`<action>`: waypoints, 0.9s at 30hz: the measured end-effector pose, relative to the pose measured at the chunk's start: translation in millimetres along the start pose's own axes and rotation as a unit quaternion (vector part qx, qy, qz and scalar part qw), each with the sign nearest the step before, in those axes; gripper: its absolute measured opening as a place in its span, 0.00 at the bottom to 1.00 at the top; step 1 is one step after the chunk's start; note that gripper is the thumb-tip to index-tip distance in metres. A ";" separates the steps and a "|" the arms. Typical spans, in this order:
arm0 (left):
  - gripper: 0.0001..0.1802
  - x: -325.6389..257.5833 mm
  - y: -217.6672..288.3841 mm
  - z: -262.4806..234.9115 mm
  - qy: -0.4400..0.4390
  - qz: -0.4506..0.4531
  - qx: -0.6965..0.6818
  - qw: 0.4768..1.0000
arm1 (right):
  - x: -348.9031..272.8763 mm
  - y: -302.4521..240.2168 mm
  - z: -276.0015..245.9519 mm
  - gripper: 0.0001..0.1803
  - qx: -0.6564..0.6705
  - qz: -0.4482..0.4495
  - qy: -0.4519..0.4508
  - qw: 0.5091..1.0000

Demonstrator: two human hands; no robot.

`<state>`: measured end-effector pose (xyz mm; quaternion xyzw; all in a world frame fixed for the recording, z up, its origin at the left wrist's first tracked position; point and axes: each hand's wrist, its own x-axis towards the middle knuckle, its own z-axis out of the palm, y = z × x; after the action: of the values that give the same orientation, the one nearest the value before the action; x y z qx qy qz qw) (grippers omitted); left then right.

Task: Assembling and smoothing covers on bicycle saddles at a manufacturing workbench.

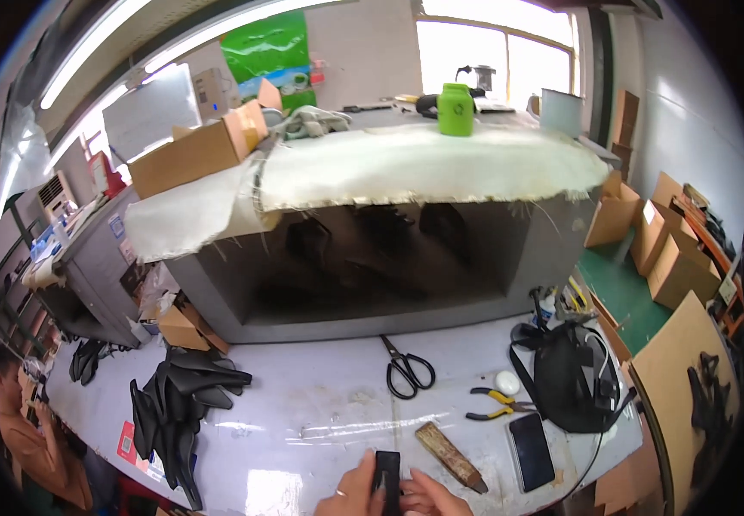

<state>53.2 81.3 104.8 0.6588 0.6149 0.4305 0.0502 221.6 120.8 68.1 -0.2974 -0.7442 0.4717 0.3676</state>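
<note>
At the bottom edge of the table, my left hand (350,492) is closed on a black, narrow piece (387,469) that stands up between my hands. My right hand (430,495) has its fingers curled against the piece's right side. The lower part of the piece is hidden by my fingers and the picture's edge. Just right of my hands lies a worn, wood-coloured block with a dark tapered end (449,456). Off to the left is a heap of similar black, curved pieces (170,404).
Black scissors (405,368), yellow-handled pliers (494,404), a phone (532,452), a white round object (506,383) and a black bag (568,374) lie on the table (303,387). A grey, cloth-topped box (553,254) stands behind. Another person (36,439) is at far left.
</note>
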 end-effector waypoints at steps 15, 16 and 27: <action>0.26 -11.9 -13.7 3.7 -0.059 -0.068 -0.088 0.992 | 10.9 -24.5 10.0 0.27 -0.055 -0.123 0.070 0.988; 0.26 -12.7 -18.1 3.0 -0.066 -0.050 -0.089 0.993 | 10.9 -24.0 10.5 0.27 -0.055 -0.122 0.069 0.989; 0.29 -19.9 -5.4 -7.9 -0.026 0.083 -0.113 0.990 | 21.1 -22.3 -6.3 0.11 -0.014 0.054 0.014 0.998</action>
<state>46.5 62.0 96.4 0.7088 0.5037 0.4827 0.1046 213.0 132.0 96.1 -0.3487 -0.7283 0.4761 0.3484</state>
